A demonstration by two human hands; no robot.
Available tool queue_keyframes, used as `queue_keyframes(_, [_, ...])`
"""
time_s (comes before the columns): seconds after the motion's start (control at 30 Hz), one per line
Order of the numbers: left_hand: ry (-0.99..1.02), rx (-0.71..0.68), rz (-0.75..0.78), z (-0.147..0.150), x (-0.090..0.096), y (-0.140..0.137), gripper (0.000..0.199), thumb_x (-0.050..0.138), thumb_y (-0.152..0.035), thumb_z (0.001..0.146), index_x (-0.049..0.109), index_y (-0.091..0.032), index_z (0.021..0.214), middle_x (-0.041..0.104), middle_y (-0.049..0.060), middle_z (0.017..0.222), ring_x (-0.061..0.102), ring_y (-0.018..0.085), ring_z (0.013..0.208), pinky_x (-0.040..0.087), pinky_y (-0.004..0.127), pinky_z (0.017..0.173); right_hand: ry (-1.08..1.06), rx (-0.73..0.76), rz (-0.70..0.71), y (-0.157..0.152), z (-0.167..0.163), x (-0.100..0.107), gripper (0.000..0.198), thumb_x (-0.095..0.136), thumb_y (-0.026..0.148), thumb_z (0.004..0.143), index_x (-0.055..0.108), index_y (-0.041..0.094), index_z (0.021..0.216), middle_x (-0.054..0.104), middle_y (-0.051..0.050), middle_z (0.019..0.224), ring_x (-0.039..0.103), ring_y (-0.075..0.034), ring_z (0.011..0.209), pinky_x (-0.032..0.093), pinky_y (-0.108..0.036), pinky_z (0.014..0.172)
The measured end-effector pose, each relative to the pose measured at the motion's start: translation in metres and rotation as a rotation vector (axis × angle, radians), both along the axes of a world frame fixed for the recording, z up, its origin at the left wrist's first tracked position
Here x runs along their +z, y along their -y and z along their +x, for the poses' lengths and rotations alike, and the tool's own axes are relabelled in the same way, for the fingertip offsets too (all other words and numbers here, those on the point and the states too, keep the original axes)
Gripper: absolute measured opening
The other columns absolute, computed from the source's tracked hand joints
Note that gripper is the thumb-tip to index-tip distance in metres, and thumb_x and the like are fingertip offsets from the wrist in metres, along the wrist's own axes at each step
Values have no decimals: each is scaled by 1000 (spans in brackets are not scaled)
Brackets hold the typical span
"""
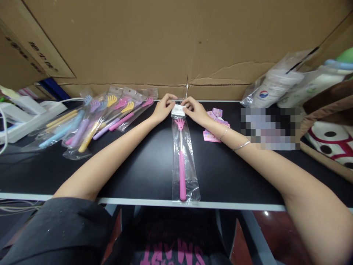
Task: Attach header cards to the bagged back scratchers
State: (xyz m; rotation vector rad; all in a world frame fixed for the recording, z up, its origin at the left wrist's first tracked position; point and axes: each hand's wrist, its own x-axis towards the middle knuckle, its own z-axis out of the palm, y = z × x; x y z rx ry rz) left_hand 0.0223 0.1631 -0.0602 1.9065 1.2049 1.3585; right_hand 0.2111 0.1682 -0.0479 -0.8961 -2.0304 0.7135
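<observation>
A pink back scratcher with a hand-shaped head lies in a clear plastic sleeve on the black tabletop, its handle toward me. At the sleeve's top end is a small white card. My left hand grips the card's left edge, fingers curled and thumb pressed on it. From the other side, my right hand pinches the card's right edge between thumb and fingers. Pink and purple printed cards lie in a loose pile beside my right forearm, which partly hides them.
Several bagged back scratchers in mixed colours are heaped on the left, near a white power strip. Cardboard walls the back. A bagged plastic cup, a bottle and a brown plush item stand at right.
</observation>
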Motion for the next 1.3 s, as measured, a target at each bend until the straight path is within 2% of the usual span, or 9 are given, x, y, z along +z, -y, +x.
queue_keyframes(0.17, [-2,7,7,0,-1,-1,18,51,-16,86,60,-18,102,62,-1,76,57,13,72,47,26,78,11,-7,-1,1,-1,1,17,60,9,80,54,20,90,55,3,81,46,-11,64,38,-28,68])
queue_keyframes(0.37, [-9,-8,15,1,1,0,18,47,-16,88,60,-17,100,68,3,95,60,12,79,47,25,79,3,14,8,0,-1,-1,16,60,7,81,56,20,90,55,3,77,47,-12,66,38,-28,69])
queue_keyframes(0.67, [-42,-15,22,2,3,3,19,46,-15,87,60,-16,100,68,4,100,62,13,83,46,25,81,-3,29,15,-4,-1,-3,14,56,9,81,57,20,89,56,2,75,49,-13,65,40,-28,69])
queue_keyframes(0.9, [15,14,-3,2,1,2,25,49,-15,86,55,-19,110,65,0,79,59,13,73,46,26,77,-22,10,-23,-1,-2,-2,22,57,9,80,51,22,97,52,4,72,49,-12,62,40,-29,67])
queue_keyframes(1.03, [21,11,-23,3,3,3,27,50,-16,86,53,-19,113,64,-1,78,57,13,71,45,26,77,-53,17,-36,-1,-1,-3,26,57,8,79,49,23,99,50,6,71,48,-11,61,40,-28,66])
queue_keyframes(1.3, [-39,-2,4,2,2,3,28,46,-14,83,58,-19,108,64,-1,78,58,13,72,45,27,76,11,15,-11,-2,-1,-3,17,57,8,79,56,20,91,55,3,75,48,-12,65,40,-28,69])
